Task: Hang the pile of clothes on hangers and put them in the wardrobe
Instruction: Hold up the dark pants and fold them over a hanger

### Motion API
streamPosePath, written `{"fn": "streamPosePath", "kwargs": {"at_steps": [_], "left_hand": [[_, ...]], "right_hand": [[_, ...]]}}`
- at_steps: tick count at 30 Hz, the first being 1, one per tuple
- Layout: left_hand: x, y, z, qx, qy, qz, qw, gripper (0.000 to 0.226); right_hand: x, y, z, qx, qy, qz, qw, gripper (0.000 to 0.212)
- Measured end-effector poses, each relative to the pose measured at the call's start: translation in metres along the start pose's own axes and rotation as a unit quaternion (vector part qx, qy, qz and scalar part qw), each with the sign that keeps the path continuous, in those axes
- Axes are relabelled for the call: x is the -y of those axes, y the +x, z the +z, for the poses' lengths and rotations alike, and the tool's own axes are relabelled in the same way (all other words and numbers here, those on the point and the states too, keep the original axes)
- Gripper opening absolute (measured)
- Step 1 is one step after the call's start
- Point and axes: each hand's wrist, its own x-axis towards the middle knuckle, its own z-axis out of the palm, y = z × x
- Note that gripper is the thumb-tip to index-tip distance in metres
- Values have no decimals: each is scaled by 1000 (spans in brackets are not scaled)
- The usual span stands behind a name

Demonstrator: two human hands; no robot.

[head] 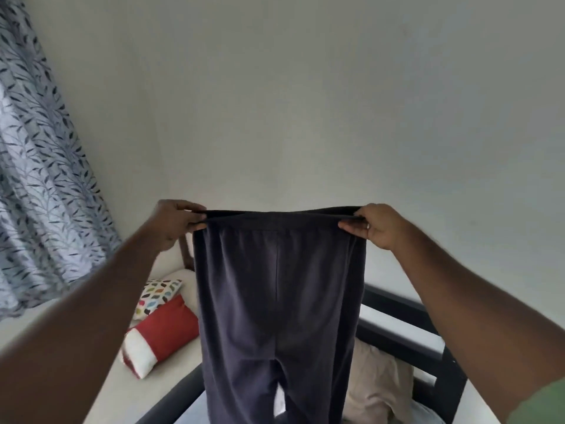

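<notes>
Two hands, left hand point(175, 223) and right hand point(374, 224), one pair of dark trousers point(275, 301); left of the trousers, two cushions: spotted cushion point(157, 296), red-and-white cushion point(159, 335); one patterned curtain point(39, 179).

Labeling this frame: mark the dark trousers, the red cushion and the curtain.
dark trousers point(276, 301), head view, seat panel.
red cushion point(166, 327), head view, red face.
curtain point(39, 179), head view, patterned folds.

The dark navy soft-knit cloth trousers point(276, 301) look matt and faintly fuzzy below the pinched waistband. Left of the grip hangs a thin leaf-printed woven curtain point(39, 166); beneath lies a smooth red-and-white fabric cushion point(162, 335).
</notes>
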Motion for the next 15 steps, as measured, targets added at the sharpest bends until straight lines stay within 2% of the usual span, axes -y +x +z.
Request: {"fn": "streamPosePath", "kwargs": {"at_steps": [4,8,11,15], "left_hand": [[16,61,77,-62,-13,14,998,19],[-20,106,128,-92,-52,106,989,29],[-56,122,141,-87,-91,158,979,29],[-90,117,129,-70,-91,180,977,23]], "right_hand": [[26,58,-25,-40,54,-63,996,16],[83,81,-41,-22,151,-156,976,20],[120,65,-42,-4,191,-218,957,19],[142,16,-38,4,184,-260,948,17]]}}
